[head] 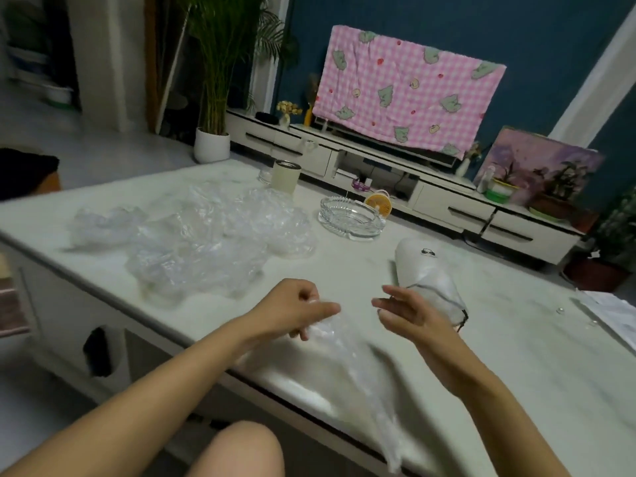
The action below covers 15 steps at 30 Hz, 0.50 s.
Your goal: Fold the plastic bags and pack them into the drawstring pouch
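At lower centre my left hand [296, 311] pinches a clear plastic bag [344, 370] draped over the desk [488, 342] edge, my right hand [413, 316] with fingers [395, 293] loose before the drawstring pouch [423, 266]; I'd smooth it flat, then crease evenly.

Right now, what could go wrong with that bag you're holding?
The bag hangs over the table edge, and only the left hand pinches it, so it might slide to the floor. The right hand is open beside the pouch and could nudge it away.
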Tool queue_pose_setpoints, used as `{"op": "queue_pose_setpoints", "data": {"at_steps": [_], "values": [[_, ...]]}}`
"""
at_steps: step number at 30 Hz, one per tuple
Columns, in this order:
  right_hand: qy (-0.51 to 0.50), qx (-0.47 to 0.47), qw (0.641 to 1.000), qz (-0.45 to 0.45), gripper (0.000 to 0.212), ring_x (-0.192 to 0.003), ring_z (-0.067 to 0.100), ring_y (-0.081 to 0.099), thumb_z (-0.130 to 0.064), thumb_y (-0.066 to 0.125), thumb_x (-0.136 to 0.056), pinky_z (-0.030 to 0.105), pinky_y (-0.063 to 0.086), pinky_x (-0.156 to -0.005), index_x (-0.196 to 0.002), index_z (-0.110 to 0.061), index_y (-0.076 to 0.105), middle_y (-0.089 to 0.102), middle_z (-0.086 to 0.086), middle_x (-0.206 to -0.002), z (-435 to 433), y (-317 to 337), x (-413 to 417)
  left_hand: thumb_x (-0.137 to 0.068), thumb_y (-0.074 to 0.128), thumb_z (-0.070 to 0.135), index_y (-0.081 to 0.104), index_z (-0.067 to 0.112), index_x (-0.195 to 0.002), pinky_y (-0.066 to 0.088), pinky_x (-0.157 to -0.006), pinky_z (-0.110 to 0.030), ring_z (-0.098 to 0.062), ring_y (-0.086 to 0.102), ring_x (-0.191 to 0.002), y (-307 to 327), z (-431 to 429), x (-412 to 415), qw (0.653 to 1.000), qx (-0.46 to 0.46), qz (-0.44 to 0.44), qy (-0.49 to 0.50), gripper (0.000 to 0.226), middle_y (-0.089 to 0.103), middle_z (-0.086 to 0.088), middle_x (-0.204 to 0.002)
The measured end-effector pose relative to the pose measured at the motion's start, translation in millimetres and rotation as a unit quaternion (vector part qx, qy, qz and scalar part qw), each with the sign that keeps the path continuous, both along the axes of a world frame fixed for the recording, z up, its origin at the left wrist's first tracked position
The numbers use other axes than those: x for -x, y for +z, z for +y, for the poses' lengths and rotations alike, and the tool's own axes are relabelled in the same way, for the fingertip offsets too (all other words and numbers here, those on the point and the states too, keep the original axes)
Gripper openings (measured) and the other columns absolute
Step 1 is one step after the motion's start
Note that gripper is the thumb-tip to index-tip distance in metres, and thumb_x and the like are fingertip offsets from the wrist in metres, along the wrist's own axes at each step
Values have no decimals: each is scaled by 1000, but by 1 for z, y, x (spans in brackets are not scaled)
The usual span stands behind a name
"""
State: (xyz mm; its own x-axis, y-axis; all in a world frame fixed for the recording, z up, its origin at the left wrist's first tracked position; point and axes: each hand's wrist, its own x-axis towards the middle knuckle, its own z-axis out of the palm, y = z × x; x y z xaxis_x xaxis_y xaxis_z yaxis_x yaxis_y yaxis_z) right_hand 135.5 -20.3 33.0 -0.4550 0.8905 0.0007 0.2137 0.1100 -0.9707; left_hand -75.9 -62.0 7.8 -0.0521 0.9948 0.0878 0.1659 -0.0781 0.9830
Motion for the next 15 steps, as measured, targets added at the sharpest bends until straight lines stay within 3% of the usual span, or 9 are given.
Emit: {"op": "queue_pose_setpoints", "data": {"at_steps": [2,5,8,11,13,15], "values": [[109,52,992,-26,54,-108,3,61,-25,74,-79,15,49,-86,-127,-23,50,65,-5,-117,-18,8,15,-81,71,27,41,15,-61,42,-47,-22,-6,44,-42,10,-12,-1,997,13,37,-66,38,40,12,-45],[172,78,981,-45,38,-92,12,65,-19,69,-79,19,51,-80,-113,-6,59,69,0,-99,-36,2,30,-79,73,30,47,13,-64,39,-43,-20,-7,44,-43,13,-23,2,992,16,77,-97,35,45,10,-47],[105,99,990,4,13,-65,11,55,-12,69,-82,20,45,-62,-85,-5,59,58,3,-72,-56,-11,33,-79,73,29,53,12,-75,37,-41,-18,-8,42,-39,14,-29,13,996,26,87,-12,27,48,4,-47],[-5,83,996,43,10,-61,11,53,-11,66,-85,23,43,-61,-79,-5,59,57,4,-68,-70,-27,34,-86,64,36,56,13,-95,43,-46,-18,-6,53,-43,12,-32,20,994,24,31,98,27,62,1,-60],[-79,63,991,85,10,-64,14,56,-13,66,-85,27,44,-64,-77,-8,63,60,4,-69,-77,-37,37,-82,59,50,56,12,-108,53,-61,-22,-11,67,-68,9,-37,14,992,99,-73,11,46,69,-5,-85],[-132,42,985,105,8,-70,18,60,-13,67,-85,32,48,-68,-78,-11,64,64,4,-73,-81,-41,41,-78,58,53,61,11,-108,55,-72,-30,-22,69,-87,2,-45,1,972,172,-110,-114,52,71,-8,-98]]}}
